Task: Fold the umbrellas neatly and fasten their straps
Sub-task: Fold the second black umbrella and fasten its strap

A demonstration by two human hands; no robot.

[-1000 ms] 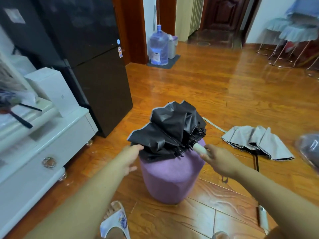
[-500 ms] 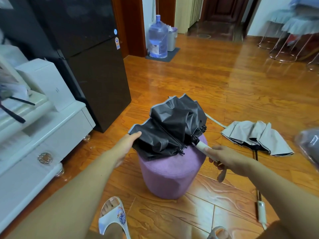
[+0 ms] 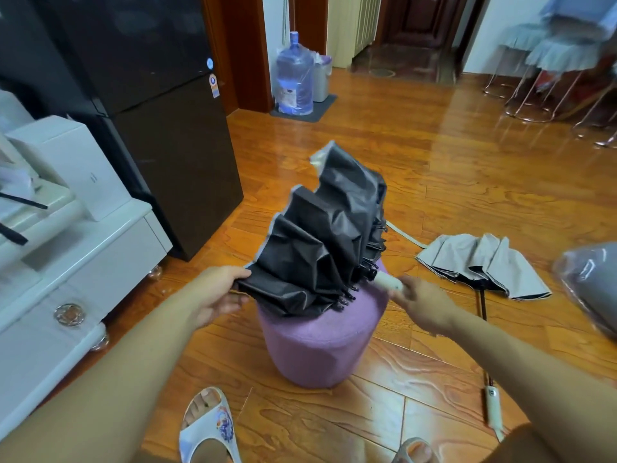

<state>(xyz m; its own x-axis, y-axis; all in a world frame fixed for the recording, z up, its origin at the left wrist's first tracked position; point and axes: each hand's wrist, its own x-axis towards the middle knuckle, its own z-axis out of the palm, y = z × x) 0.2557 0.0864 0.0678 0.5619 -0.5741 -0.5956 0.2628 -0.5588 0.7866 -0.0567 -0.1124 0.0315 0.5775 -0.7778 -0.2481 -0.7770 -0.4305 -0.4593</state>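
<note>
A collapsed black umbrella (image 3: pixel 320 238) with a grey trim stands bunched and tilted over a purple stool (image 3: pixel 317 349). My left hand (image 3: pixel 217 292) pinches the lower left edge of its canopy. My right hand (image 3: pixel 420 305) grips its white handle (image 3: pixel 387 282) at the stool's right rim. A second umbrella (image 3: pixel 484 265), grey outside, lies loosely collapsed on the wooden floor to the right; its shaft runs toward me and ends in a white handle (image 3: pixel 493 409). A grey strap (image 3: pixel 405 236) lies on the floor beside it.
A black fridge (image 3: pixel 150 111) and a white cabinet (image 3: pixel 76 262) stand on the left. A water bottle (image 3: pixel 295 81) stands by the doorway. Chairs (image 3: pixel 547 68) are at the far right. A clear plastic bag (image 3: pixel 591 282) lies at the right edge. My sandalled feet (image 3: pixel 207 426) are below the stool.
The black umbrella has been raised and tipped more upright over the stool. My left hand now pinches the canopy edge, and my right hand has drawn the handle slightly toward me.
</note>
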